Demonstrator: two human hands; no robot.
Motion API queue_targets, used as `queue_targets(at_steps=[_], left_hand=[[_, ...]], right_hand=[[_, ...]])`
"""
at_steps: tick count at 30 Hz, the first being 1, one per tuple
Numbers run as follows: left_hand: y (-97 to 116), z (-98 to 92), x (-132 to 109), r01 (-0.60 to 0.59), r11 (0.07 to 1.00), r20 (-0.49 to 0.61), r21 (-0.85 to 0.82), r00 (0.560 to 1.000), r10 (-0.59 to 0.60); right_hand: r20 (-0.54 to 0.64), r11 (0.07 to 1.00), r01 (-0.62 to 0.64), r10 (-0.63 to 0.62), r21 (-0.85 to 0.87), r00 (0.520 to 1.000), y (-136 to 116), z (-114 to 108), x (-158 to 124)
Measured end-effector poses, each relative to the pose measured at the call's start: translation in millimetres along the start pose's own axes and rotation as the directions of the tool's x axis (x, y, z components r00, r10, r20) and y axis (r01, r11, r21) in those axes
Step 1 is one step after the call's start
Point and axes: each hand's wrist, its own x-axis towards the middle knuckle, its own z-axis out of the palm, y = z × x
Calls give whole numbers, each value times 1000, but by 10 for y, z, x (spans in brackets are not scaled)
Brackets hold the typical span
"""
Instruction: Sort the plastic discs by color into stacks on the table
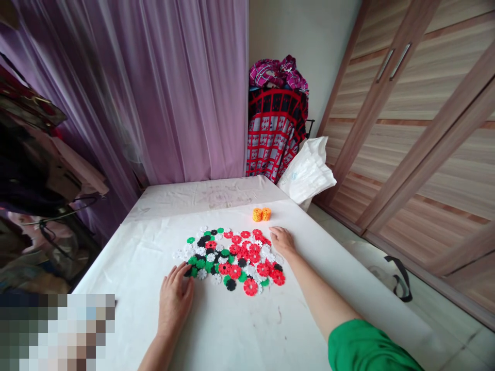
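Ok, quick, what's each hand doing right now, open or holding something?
Left hand: open, at the edge of the plastic flower discs, holding nothing visible.
Right hand: open, beside the discs, holding nothing visible.

I've got a pile of plastic discs (pixel 232 260) lying on the table (pixel 240 330), with two small stacks (pixel 261 214) behind it, a bag (pixel 307 172) at the far right corner, a curtain (pixel 174 87) beyond the table and wardrobe doors (pixel 406 129) off to my right
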Motion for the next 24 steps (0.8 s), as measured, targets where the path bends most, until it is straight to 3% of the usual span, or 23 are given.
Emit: queue_targets(at_steps=[8, 20, 24], left_hand=[[-151, 26, -38, -29, 999, -77, -40, 997, 26], [-193, 37, -42, -58, 998, -95, 3, 994, 58], [-116, 6, -24, -70, 997, -50, 43, 996, 72]], right_hand=[[90, 992, 29, -18, -125, 996, -12, 104, 410], [86, 992, -20, 31, -126, 996, 13, 98, 448], [82, 996, -15, 22, -85, 996, 43, 73, 349]])
